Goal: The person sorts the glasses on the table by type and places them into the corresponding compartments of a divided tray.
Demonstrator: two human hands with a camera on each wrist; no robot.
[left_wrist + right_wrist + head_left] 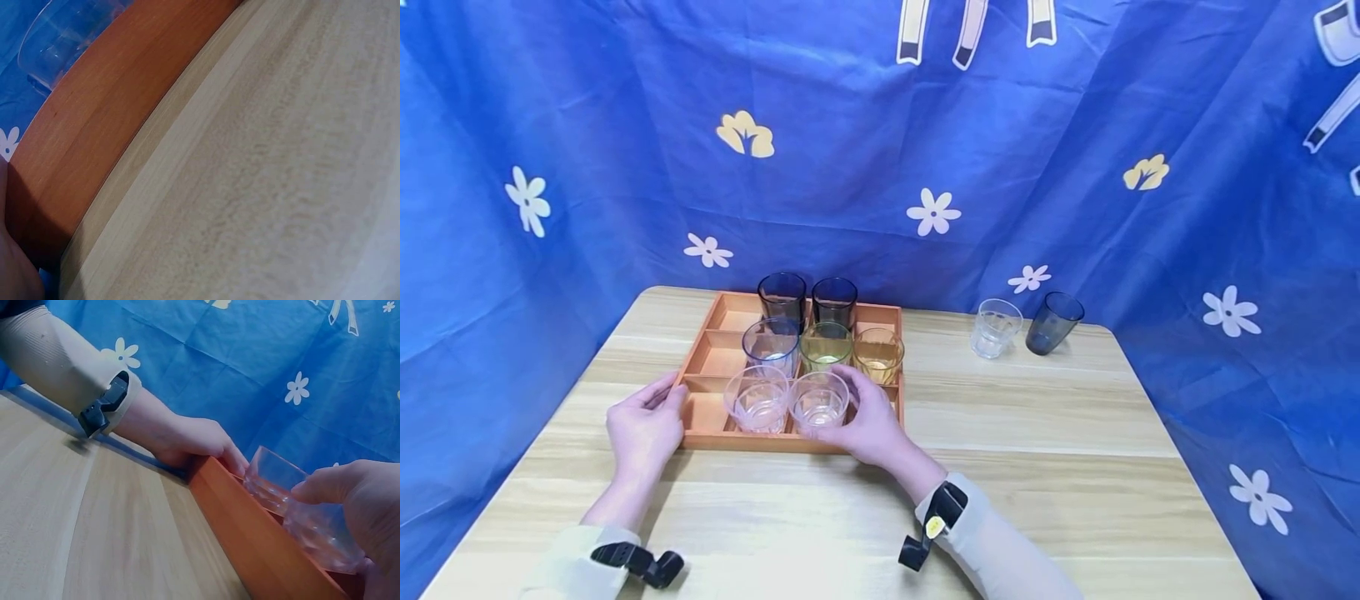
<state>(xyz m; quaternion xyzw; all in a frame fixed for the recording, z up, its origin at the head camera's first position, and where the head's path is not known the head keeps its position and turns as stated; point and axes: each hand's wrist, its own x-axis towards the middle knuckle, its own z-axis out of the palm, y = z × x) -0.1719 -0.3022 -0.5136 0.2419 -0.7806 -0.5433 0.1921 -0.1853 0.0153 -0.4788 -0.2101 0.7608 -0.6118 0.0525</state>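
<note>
My left hand [646, 423] grips the left side of an orange-brown wooden compartment tray [752, 442], near its front corner. My right hand [874, 423] holds a clear glass [817, 410] between thumb and fingers, in the tray's front row. Beside it on the left stands a pinkish clear glass [758, 408]. In the middle row sit a bluish glass [771, 343], a greenish-yellow glass [825, 343] and an amber glass [878, 354]. Two dark glasses [782, 300] occupy the back row. Up close in the right wrist view, my thumb [325, 485] lies against the clear glass.
Right of the tray, on the wooden table [1015, 450], stand another clear glass [996, 332] and a tall dark glass [1054, 323] that looks tilted. A blue patterned curtain [850, 150] hangs behind the table and along both sides.
</note>
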